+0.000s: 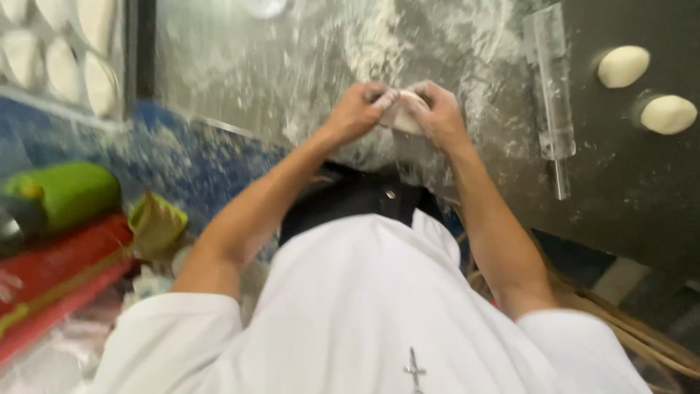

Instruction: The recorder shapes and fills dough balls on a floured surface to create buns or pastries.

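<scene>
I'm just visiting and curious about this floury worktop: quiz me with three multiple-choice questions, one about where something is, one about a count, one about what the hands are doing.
1. Where does the clear rolling pin lie?
A. On the worktop, to the right of the hands
B. On the tray at upper left
C. In the left hand

2. How many dough balls sit apart on the dark surface at the far right?
A. None
B. Two
C. Five

3. What are the left hand and right hand doing?
A. Resting flat and empty
B. Holding the rolling pin
C. Both closed on one dough piece

Answers: 1 A, the pin lies right of both hands on the floured top. 2 B, one dough ball and a second dough ball show there. 3 C, fingers of both hands pinch the pale piece between them.
</scene>
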